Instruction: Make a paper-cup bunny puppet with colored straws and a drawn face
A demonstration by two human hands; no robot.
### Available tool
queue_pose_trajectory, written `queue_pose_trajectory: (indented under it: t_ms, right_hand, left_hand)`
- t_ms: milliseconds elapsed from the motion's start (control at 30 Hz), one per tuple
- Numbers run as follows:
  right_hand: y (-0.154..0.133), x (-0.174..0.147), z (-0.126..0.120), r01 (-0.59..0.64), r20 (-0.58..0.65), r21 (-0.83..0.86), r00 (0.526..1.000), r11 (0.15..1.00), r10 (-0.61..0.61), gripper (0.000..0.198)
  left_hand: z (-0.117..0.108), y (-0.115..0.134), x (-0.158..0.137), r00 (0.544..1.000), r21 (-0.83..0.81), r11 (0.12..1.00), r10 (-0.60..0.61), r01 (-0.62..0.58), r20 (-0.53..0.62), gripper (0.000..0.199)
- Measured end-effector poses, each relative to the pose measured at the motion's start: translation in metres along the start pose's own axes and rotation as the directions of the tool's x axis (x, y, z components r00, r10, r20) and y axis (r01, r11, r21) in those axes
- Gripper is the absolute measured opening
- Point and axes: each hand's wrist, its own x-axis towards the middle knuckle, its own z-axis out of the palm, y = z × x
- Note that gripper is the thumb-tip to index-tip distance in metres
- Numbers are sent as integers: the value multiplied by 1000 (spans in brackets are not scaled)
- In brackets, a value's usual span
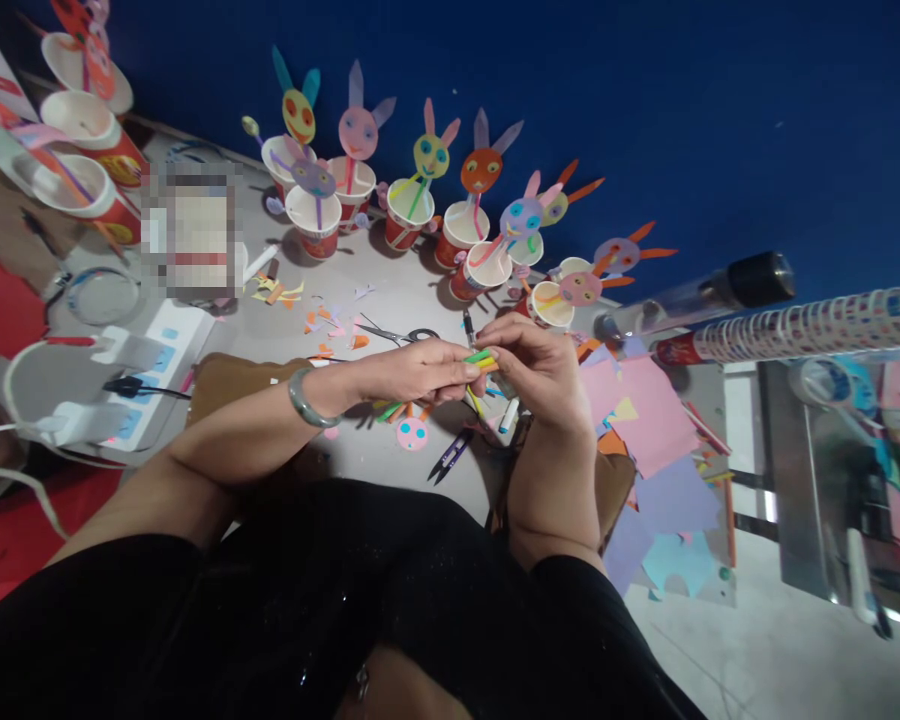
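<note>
A small bundle of green, yellow and orange strips sits between my two hands above the table. My left hand, with a bangle at its wrist, is closed round one end. At the other end my right hand pinches the strips between thumb and fingers. Whether they are paper or plastic I cannot tell. Just below lies a pink paper face with blue eyes, near more coloured strips partly hidden by my left hand. Purple-handled thread snips and a white marker rest close by; scissors lie beyond my hands.
Several paper cups with paper rabbit heads line the blue partition. Paper scraps litter the table. At left stands a power strip with cables; at right are coloured paper sheets and a long cup stack.
</note>
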Motion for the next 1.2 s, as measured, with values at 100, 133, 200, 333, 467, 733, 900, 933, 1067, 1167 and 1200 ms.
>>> queue_pose_trajectory:
  t_ms: [100,133,200,333,467,733,900,933,1067,1167,1200]
  right_hand:
    - [-1,-1,0,7,23,16,1000,1000,-7,16]
    - [-1,-1,0,9,31,18,999,1000,-9,16]
    - [-2,-1,-1,11,41,19,999,1000,-12,17]
    - [-4,0,-1,1,50,24,999,1000,-2,19]
    - [-3,0,-2,-3,55,28,998,1000,2,20]
    - [1,1,-1,11,20,24,1000,1000,-12,17]
    - [-2,-1,-1,37,47,70,998,997,-41,15]
    - [-3,-2,-1,46,60,73,997,996,-51,14]
    - [-5,-4,-1,93,119,83,988,992,-103,14]
    - [-5,-5,-1,131,144,98,979,987,-144,11]
    - [-5,-5,-2,142,150,104,976,984,-157,10]
  left_hand:
    - [-1,-2,0,1000,-13,1000,21,-21,18,36]
    - [-1,-2,0,999,-16,1000,25,-25,26,36]
    - [-2,-3,0,999,-18,999,30,-29,36,38]
    - [-3,-3,0,999,-18,999,35,-34,38,39]
    - [-2,-2,1,1000,-24,1000,7,-6,20,37]
    - [-4,-7,0,995,-117,992,-30,42,100,28]
    - [-2,-1,-4,965,-238,958,-100,159,241,32]
    - [-2,0,-4,956,-251,950,-116,186,270,34]
    - [-4,2,-3,923,-278,921,-169,273,347,38]
    - [-6,1,-3,899,-269,906,-210,327,385,37]
    - [-6,0,-3,891,-265,902,-221,341,396,37]
